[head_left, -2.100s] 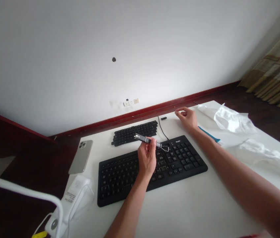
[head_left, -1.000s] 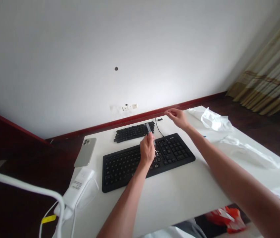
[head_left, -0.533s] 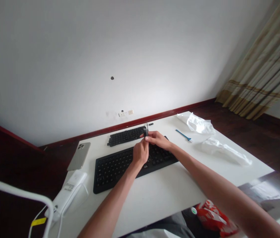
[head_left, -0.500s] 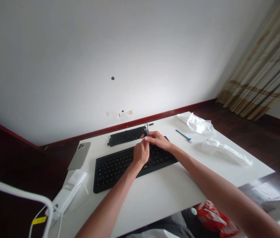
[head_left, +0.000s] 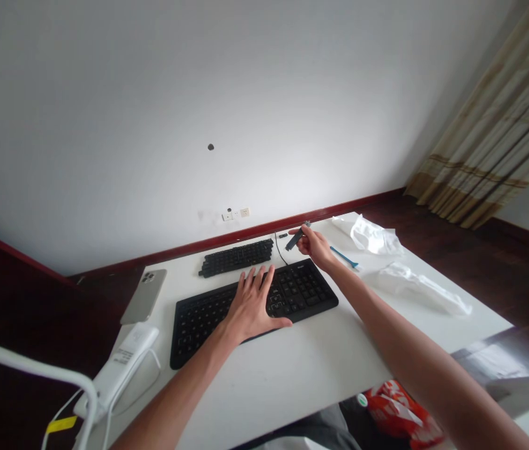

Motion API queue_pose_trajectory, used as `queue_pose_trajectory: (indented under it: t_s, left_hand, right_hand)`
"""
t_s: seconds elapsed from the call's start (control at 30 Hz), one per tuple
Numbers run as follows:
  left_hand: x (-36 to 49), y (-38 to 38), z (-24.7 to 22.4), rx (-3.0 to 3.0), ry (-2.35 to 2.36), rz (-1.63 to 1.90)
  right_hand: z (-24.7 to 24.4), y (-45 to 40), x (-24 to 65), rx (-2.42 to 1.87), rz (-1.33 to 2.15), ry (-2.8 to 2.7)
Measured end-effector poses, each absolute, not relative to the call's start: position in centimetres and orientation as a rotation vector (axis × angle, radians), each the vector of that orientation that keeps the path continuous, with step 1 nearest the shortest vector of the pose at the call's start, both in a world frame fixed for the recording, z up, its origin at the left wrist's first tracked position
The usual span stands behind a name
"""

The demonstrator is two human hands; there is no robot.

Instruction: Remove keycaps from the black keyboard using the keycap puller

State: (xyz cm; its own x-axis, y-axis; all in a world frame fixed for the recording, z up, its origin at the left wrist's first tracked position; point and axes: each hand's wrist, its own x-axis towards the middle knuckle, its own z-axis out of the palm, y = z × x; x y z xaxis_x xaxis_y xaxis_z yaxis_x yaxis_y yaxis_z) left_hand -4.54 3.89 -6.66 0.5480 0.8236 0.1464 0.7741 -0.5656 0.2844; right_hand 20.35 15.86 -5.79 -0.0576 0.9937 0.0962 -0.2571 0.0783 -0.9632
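The right hand's fingers are closed around a slim dark tool [head_left: 296,240], the right hand [head_left: 315,247] raised near the table's far edge; the left hand [head_left: 248,309] has its fingers fanned wide over the black keyboard [head_left: 304,289], its thumb reaching past the keyboard's near side, though whether the palm presses down cannot be told. The tool sits between few fingers, so a loose pinch could let it turn or drop, perhaps over the far edge. A push from the left palm might skid the keyboard on the smooth table [head_left: 287,381] or mark bared key seats. Beyond it, toward the far edge, lie rows of what look like loose keycaps [head_left: 238,257]; a careless sweep could scatter them, and a snag on the thin cable [head_left: 280,253] beside them could do likewise. The keyboard is a long matte plastic slab with rounded corners. A slender blue brush [head_left: 345,257] lies near the right hand; crinkled, glossy wrappers [head_left: 370,236] spread toward the right edge, light enough to slide if brushed. Near the far-left corner rests a flat, pale phone [head_left: 146,297], and along the left edge a white power strip [head_left: 121,359].
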Motion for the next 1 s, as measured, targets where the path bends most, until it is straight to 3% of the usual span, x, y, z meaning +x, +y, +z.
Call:
queue_pose_trajectory:
  t_s: [0.2, 0.47, 0.67, 1.0]
  left_hand:
    - [-5.8, 4.3, -5.8, 2.561, 1.222, 0.085]
    - [-6.4, 4.6, -5.4, 2.533, 1.158, 0.110]
    - [-6.7, 5.0, -5.4, 2.517, 1.131, 0.093]
    - [-7.4, 5.7, -5.5, 2.545, 1.131, 0.014]
  right_hand:
    - [-6.1, 15.9, 20.3, -0.941, 1.331, -1.020]
    - [-6.7, 16.4, 21.1, -0.974, 1.232, -0.923]
    - [-6.6, 16.8, 21.9, -0.978, 1.395, -0.864]
    - [-5.3, 15.2, 21.7, -1.064, 1.447, -1.336]
